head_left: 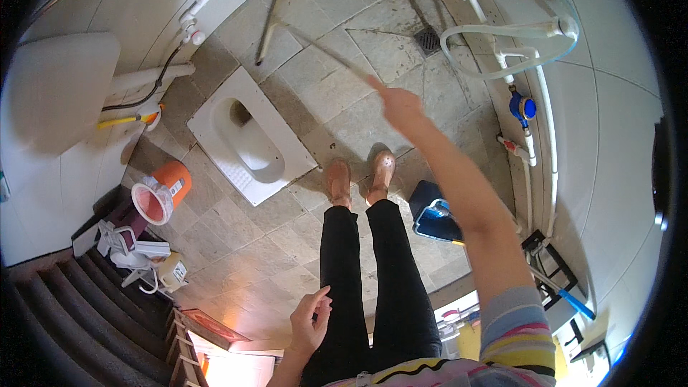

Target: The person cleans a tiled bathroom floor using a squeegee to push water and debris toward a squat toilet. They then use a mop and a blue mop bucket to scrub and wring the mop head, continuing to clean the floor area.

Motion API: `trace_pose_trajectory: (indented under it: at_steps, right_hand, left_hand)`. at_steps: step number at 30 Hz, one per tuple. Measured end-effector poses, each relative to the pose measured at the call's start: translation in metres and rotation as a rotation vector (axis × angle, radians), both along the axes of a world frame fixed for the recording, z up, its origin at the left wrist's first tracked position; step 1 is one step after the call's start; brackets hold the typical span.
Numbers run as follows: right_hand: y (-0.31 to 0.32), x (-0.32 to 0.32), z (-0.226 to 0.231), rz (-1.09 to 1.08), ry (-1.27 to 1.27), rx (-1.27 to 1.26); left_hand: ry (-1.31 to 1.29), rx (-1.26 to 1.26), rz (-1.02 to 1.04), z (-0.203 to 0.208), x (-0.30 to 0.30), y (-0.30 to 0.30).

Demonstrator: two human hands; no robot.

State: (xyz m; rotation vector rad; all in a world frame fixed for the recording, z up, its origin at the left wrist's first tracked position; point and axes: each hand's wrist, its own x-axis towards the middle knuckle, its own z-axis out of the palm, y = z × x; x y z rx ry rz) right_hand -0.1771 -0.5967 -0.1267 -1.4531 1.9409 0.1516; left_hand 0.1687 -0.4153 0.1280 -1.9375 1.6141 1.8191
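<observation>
My right hand [401, 110] is closed around the end of a long thin handle. The handle belongs to a floor squeegee [315, 44], whose narrow bar lies on the wet-looking grey tiles at the far left of the middle. My right arm is stretched forward over the floor. Close to my left thigh hangs my left hand [309, 321], its fingers loosely curled and a little apart, with nothing visible in them. A white squat toilet [290, 172] is set into the floor, left of my feet and nearer than the squeegee bar.
An orange bin [172, 177] stands at the left wall, above dark steps [86, 315]. To the right of my legs sits a dark dustpan [430, 215]. A floor drain [427, 41] lies far right, near white pipes [548, 136] and a looped clear hose [502, 29].
</observation>
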Motion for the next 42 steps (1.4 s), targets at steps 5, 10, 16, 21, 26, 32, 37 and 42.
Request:
trace_pose_trajectory:
  at_steps: [5, 10, 16, 21, 26, 32, 37, 42]
  right_hand:
    - [0.092, -0.097, 0.063, -0.095, 0.129, 0.125]
    - [0.151, -0.145, 0.127, -0.096, 0.272, 0.307]
    - [0.091, -0.092, 0.108, -0.064, 0.032, 0.138]
    - [-0.023, -0.045, 0.034, -0.138, -0.106, -0.054]
    - [0.015, -0.085, 0.034, -0.314, -0.101, 0.015]
    - [0.143, -0.121, 0.113, -0.378, 0.103, 0.333]
    - [0.146, -0.107, 0.161, -0.384, 0.082, 0.447]
    - [0.111, -0.088, 0.139, -0.309, 0.040, 0.380]
  left_hand:
    - [-0.059, -0.014, 0.123, 0.013, 0.032, -0.001]
    - [-0.101, -0.070, 0.178, 0.007, 0.032, -0.035]
    - [0.100, -0.410, 0.183, -0.049, -0.032, -0.180]
    - [0.387, -0.284, 0.518, -0.083, -0.114, -0.364]
    - [0.598, -0.115, 0.712, -0.100, -0.184, -0.483]
    - [0.840, 0.009, 1.027, -0.131, -0.218, -0.559]
    - [0.837, -0.201, 0.909, -0.104, -0.244, -0.519]
    - [0.765, -0.455, 0.493, -0.035, -0.284, -0.473]
